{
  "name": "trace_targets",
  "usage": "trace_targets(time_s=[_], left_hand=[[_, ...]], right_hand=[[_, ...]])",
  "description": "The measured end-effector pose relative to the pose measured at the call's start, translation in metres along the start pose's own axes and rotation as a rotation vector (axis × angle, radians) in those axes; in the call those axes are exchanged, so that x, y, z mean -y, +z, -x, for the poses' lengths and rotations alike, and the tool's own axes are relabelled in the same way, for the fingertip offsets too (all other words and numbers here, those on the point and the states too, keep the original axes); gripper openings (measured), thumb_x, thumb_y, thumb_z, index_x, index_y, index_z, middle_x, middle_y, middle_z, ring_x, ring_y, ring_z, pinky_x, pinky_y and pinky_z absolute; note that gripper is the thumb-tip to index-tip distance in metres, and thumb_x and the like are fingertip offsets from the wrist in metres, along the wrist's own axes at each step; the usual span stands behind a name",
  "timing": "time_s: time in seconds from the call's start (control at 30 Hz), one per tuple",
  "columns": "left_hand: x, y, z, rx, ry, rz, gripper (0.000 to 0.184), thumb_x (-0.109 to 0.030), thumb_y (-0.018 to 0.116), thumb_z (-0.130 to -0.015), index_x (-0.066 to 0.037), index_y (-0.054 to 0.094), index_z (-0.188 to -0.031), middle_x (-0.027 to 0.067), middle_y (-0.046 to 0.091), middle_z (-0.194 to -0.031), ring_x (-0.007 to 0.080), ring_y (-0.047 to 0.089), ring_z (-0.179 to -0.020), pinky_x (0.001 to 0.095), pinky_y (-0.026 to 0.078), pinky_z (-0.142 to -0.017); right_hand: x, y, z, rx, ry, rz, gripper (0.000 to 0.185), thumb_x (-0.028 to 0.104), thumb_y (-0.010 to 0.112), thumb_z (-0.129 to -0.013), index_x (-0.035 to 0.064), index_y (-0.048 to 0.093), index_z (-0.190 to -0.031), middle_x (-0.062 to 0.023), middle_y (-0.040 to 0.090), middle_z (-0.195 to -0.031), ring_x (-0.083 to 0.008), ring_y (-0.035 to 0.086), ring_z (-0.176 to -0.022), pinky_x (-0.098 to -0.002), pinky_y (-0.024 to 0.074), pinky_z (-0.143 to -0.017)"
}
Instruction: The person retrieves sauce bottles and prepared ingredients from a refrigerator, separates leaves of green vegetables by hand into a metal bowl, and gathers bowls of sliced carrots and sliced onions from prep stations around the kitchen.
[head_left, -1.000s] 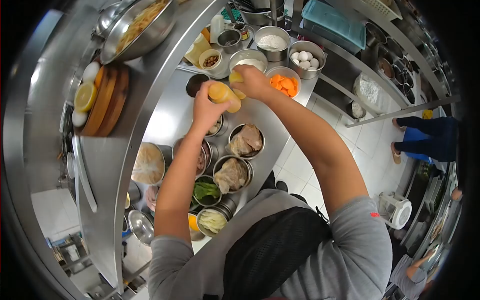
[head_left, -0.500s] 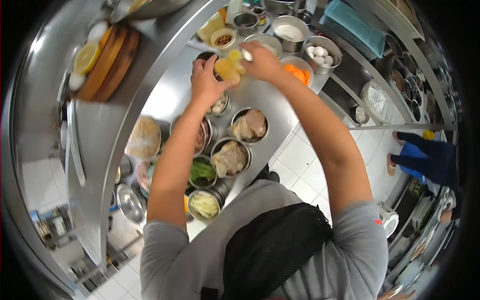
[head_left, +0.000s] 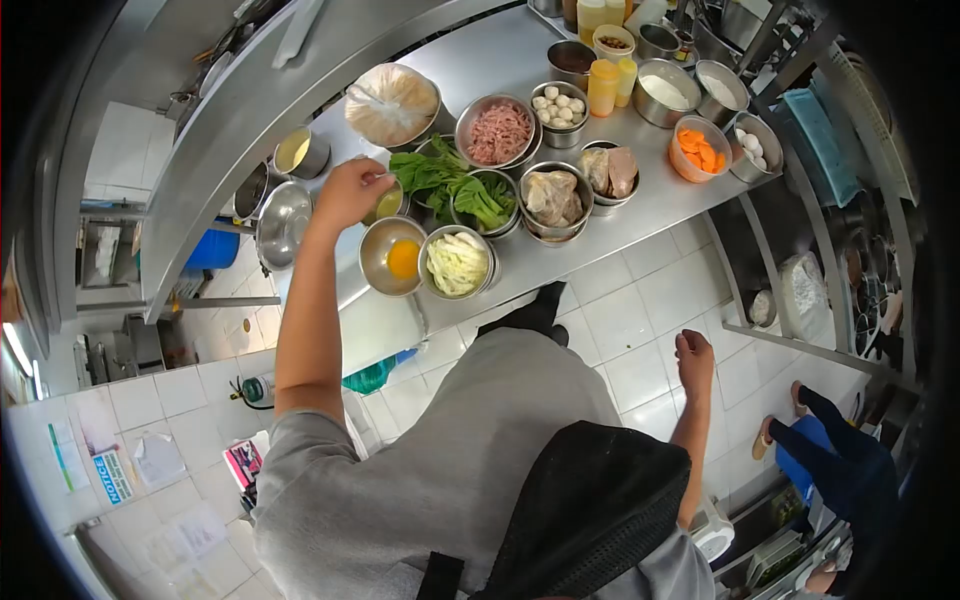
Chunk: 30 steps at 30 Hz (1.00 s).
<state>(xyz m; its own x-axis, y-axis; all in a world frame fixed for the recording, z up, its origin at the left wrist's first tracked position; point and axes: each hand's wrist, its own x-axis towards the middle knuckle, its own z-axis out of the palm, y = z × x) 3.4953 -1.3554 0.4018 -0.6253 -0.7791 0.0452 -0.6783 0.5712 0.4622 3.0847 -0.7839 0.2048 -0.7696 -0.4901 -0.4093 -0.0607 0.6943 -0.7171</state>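
the left hand reaches over the near left end of the metal worktop, its fingertips drawn together at the rim of a small container with something yellowish inside. whether its grip pinches that rim or only hovers at it, i cannot tell. the small container stands on the worktop, just behind a metal bowl that holds an orange-yellow yolk.

the right hand hangs well apart from the worktop, above the tiled floor, its grip loosely clenched with nothing visible in it.

right beside the metal bowl sits a bowl of pale cut vegetable, and behind that are leafy greens, some spilling over their container's rim. farther back are minced meat and a pot topped with a clear bag of something pale. to the right, two containers hold meat pieces, near a bowl of small white balls. two yellow squeeze bottles stand upright beyond them, next to a pot of white powder. orange slices fill a plastic tub near the worktop's right end, with white eggs in a pot beside it. to the left of the left hand is a shiny steel bowl.
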Motion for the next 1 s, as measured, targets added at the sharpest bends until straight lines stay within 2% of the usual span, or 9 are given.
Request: trace_targets(time_s=[0.07, 0.2, 0.27, 0.37, 0.4, 0.5, 0.67, 0.87, 1.0], left_hand=[[0.000, 0.015, -0.008, 0.041, 0.088, -0.078, 0.032, -0.028, 0.080, -0.094, 0.000, 0.079, -0.110, 0.0163, 0.078, -0.097, 0.0266, 0.073, -0.085, 0.0386, 0.058, -0.080], [-0.027, 0.059, -0.035, 0.204, 0.121, 0.134, 0.032, -0.029, 0.083, -0.088, -0.004, 0.081, -0.107, 0.0176, 0.079, -0.096, 0.0333, 0.075, -0.091, 0.0451, 0.058, -0.085], [-0.049, 0.077, -0.043, 0.213, 0.213, -0.025, 0.032, -0.029, 0.084, -0.086, -0.004, 0.081, -0.105, 0.0181, 0.079, -0.099, 0.0367, 0.076, -0.096, 0.0461, 0.059, -0.087], [-0.047, 0.113, -0.059, 0.264, 0.188, -0.120, 0.029, -0.027, 0.084, -0.084, -0.003, 0.080, -0.101, 0.0178, 0.079, -0.100, 0.0382, 0.076, -0.100, 0.0472, 0.060, -0.088], [-0.033, 0.132, -0.066, 0.161, 0.244, -0.040, 0.031, -0.025, 0.087, -0.081, 0.001, 0.072, -0.090, 0.0192, 0.074, -0.090, 0.0364, 0.073, -0.084, 0.0452, 0.058, -0.080], [-0.030, 0.131, -0.069, 0.242, 0.178, 0.084, 0.028, -0.024, 0.083, -0.083, 0.001, 0.070, -0.085, 0.0153, 0.071, -0.083, 0.0306, 0.071, -0.079, 0.0441, 0.058, -0.074], [-0.030, 0.118, -0.068, 0.500, -0.055, 0.360, 0.022, -0.021, 0.076, -0.085, -0.001, 0.070, -0.083, 0.0093, 0.068, -0.080, 0.0208, 0.068, -0.078, 0.0408, 0.057, -0.066], [-0.019, 0.102, -0.071, 0.586, -0.100, 0.642, 0.018, -0.022, 0.075, -0.088, -0.005, 0.071, -0.086, 0.0034, 0.067, -0.084, 0.0172, 0.066, -0.080, 0.0363, 0.057, -0.068], [-0.011, 0.092, -0.073, 0.609, -0.081, 0.712, 0.016, -0.022, 0.074, -0.092, -0.007, 0.072, -0.091, 0.0004, 0.068, -0.087, 0.0136, 0.065, -0.084, 0.0337, 0.057, -0.072]], right_hand=[[0.014, 0.022, 0.006, 0.005, -0.067, -0.073, 0.039, 0.023, 0.072, -0.102, -0.0052, 0.071, -0.129, -0.0205, 0.079, -0.112, -0.0251, 0.076, -0.092, -0.0355, 0.0607, -0.081], [0.117, 0.056, 0.042, 0.056, -0.455, 0.009, 0.037, 0.021, 0.074, -0.101, -0.0023, 0.072, -0.129, -0.0195, 0.078, -0.114, -0.0276, 0.077, -0.096, -0.0363, 0.0609, -0.084], [0.176, 0.063, 0.070, 0.125, -0.577, 0.048, 0.036, 0.020, 0.074, -0.100, -0.0016, 0.072, -0.129, -0.0180, 0.077, -0.114, -0.0279, 0.076, -0.098, -0.0364, 0.0606, -0.085], [0.223, 0.088, 0.089, 0.233, -0.624, 0.022, 0.036, 0.019, 0.074, -0.100, -0.0017, 0.072, -0.130, -0.0163, 0.077, -0.113, -0.0261, 0.075, -0.096, -0.0359, 0.0600, -0.084], [0.235, 0.097, 0.091, 0.312, -0.629, -0.031, 0.036, 0.019, 0.073, -0.100, -0.0019, 0.072, -0.130, -0.0157, 0.077, -0.112, -0.0245, 0.074, -0.094, -0.0354, 0.0596, -0.083], [0.256, 0.149, 0.075, 0.287, -0.655, -0.155, 0.038, 0.022, 0.074, -0.100, -0.0043, 0.072, -0.128, -0.0147, 0.076, -0.108, -0.0205, 0.072, -0.090, -0.0341, 0.0591, -0.080], [0.290, 0.255, 0.011, 0.332, -0.188, -0.528, 0.031, 0.026, 0.076, -0.097, -0.0022, 0.074, -0.108, -0.0102, 0.073, -0.087, -0.0164, 0.067, -0.076, -0.0343, 0.0535, -0.066], [0.322, 0.280, 0.030, -0.011, -0.140, -0.381, 0.027, 0.027, 0.075, -0.097, 0.0008, 0.068, -0.094, -0.0066, 0.068, -0.080, -0.0158, 0.062, -0.069, -0.0356, 0.0498, -0.062], [0.335, 0.274, 0.037, 0.022, -0.111, -0.509, 0.024, 0.023, 0.073, -0.099, -0.0006, 0.071, -0.102, -0.0056, 0.069, -0.084, -0.0149, 0.063, -0.075, -0.0358, 0.0518, -0.069]])
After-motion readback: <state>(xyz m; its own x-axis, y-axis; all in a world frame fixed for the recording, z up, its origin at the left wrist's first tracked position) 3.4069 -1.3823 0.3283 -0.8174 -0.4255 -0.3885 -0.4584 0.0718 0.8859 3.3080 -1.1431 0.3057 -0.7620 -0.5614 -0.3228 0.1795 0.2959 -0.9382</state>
